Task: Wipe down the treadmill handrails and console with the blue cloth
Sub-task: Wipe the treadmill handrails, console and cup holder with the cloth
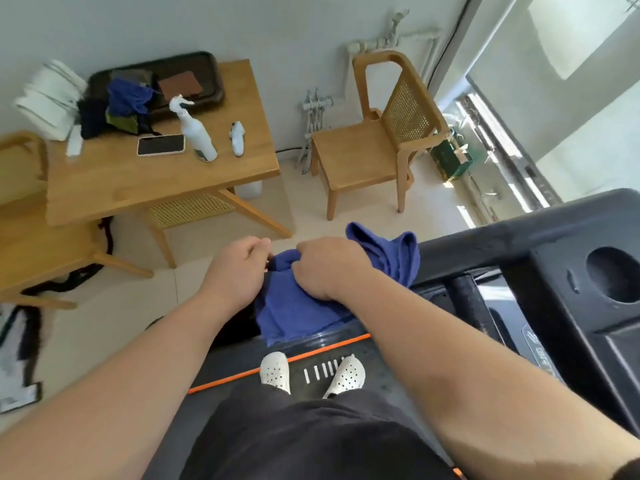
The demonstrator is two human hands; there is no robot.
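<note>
The blue cloth (pixel 298 306) hangs bunched in front of me, over the left end of the treadmill's black handrail (pixel 491 244). My right hand (pixel 329 268) is closed on its upper folds. My left hand (pixel 242 268) pinches the cloth's left edge just beside it. One flap of cloth (pixel 391 251) sticks up past my right hand against the rail. The black console (pixel 588 306) with a round cup hole lies to the right. The handrail's end under the cloth is hidden.
A wooden table (pixel 156 178) stands at left with a white spray bottle (pixel 195 133), a phone (pixel 161 144) and a dark tray (pixel 207 95) of cloths. A wooden chair (pixel 374 150) is behind. My feet in white shoes (pixel 275 372) stand on the treadmill belt.
</note>
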